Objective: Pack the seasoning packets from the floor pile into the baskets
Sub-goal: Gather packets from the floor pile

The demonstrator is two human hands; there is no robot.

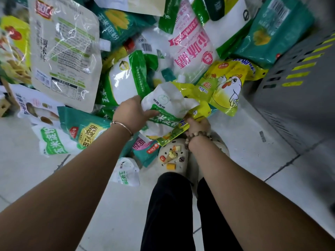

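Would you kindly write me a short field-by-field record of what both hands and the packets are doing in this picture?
left: the left hand grips a crumpled white and green plastic packet
right: the right hand pinches a small yellow plastic packet
pile: other packets lie on the white tiled floor, among them a yellow chicken-print bag
basket: a grey slotted plastic basket stands at the right, beside the pile
progress: both held packets are outside the basket
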